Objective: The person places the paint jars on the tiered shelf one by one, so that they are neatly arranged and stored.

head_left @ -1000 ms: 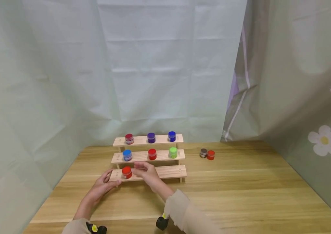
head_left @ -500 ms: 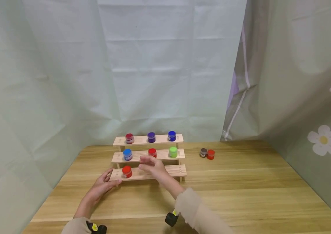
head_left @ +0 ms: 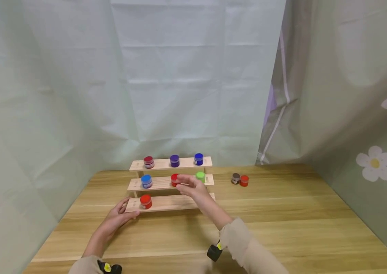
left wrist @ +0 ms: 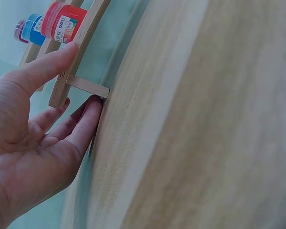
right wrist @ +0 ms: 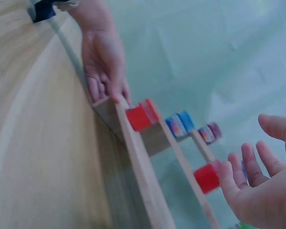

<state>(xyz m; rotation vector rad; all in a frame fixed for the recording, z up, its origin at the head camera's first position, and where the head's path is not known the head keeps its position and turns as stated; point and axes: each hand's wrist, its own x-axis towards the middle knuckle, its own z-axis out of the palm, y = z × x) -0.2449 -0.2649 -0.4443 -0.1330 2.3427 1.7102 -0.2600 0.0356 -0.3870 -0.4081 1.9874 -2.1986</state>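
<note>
A three-step wooden display rack (head_left: 183, 203) stands on the table, with small screw-lid paint jars on its steps. My left hand (head_left: 114, 222) grips the left end of its lowest step. In the left wrist view, the thumb lies along the step's edge and the fingers reach behind the leg. A red jar (head_left: 146, 201) sits on that step, close to this hand. My right hand (head_left: 195, 189) holds nothing and hovers before the middle step, its fingers spread. It partly covers the middle red jar (head_left: 174, 180) and the light green jar (head_left: 200, 176); a blue jar (head_left: 146, 181) stands left of them.
Dark red (head_left: 148, 162), purple (head_left: 174, 161) and dark blue (head_left: 198, 159) jars line the top step. Right of the rack, a dark-lidded jar (head_left: 235, 179) and another red jar (head_left: 244, 180) stand side by side on the table (head_left: 282, 217). Cloth curtains hang behind.
My right hand has moved away from the red jar on the lowest step, rightward and slightly up. My left hand keeps its hold on the rack. The view has shifted slightly.
</note>
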